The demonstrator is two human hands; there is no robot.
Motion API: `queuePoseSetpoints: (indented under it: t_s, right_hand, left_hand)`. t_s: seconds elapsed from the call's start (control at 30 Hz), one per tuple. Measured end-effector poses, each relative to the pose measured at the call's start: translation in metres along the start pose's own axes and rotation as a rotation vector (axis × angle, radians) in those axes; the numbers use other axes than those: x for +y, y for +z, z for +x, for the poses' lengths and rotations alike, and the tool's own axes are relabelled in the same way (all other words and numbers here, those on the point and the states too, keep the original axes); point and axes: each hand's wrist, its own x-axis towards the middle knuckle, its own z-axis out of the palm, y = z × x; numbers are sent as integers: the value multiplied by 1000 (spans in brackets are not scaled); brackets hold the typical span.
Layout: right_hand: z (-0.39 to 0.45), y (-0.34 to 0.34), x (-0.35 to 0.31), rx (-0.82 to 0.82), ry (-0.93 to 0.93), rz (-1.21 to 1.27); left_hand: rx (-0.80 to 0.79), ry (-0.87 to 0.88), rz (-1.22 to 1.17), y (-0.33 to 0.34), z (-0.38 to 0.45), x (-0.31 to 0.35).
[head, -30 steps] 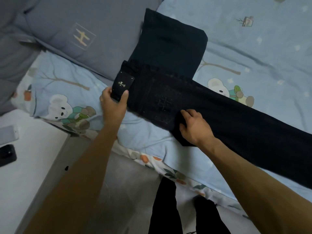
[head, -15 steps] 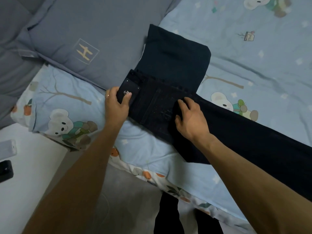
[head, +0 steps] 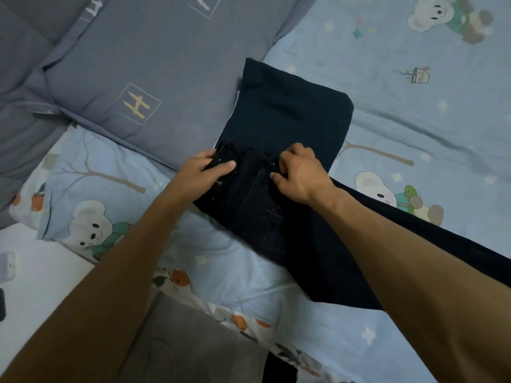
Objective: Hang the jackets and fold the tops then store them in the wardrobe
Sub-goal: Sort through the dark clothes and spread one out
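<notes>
1. The fingers (head: 221, 165) of the left hand (head: 204, 172) are curled and pinch the near corner of the waistband of the dark jeans (head: 276, 217); a second ago this same hand held that corner lower on the bed, with the small label showing.
2. The right hand (head: 300, 172) has moved up from the thigh part of the jeans to the waistband, and its fingers are now bent and pinch the cloth just beside the left hand.
3. Both hands are now close together at the top edge of the jeans, so I judge that the person is taking the waistband to fold or lift it, not smoothing any more.
4. The jeans lie flat on the bed sheet (head: 414, 134), and the legs go out of the picture to the right under the right forearm.
5. The top edge of the jeans touches a folded dark garment (head: 290, 114), which rests partly against the grey pillow (head: 154, 78).
6. No wardrobe is in view, so the storing step seems not yet near.
7. A white nightstand (head: 41, 272) stands beside the bed at the left.
</notes>
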Motion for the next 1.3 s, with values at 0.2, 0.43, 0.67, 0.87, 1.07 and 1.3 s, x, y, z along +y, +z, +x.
queuePoseSetpoints:
  t_s: [0.2, 0.43, 0.67, 0.87, 1.07, 1.3]
  right_hand:
    - [8, 1, 4, 47, -10, 56]
    - [9, 5, 9, 169, -17, 119]
    - [9, 30, 8, 381, -8, 126]
    - [-12, 54, 13, 434, -101, -69]
    - [-51, 82, 9, 294, -142, -120]
    - [-129, 122, 130, 167, 221, -300]
  left_hand:
    - [72, 37, 280, 0, 27, -4]
    - [129, 95, 146, -7, 9, 2]
    - [200, 46, 212, -25, 28, 3]
    - [337, 113, 983, -3, 10, -13]
    - [97, 441, 1161, 92, -18, -21]
    - [186, 423, 1247, 122, -16, -44]
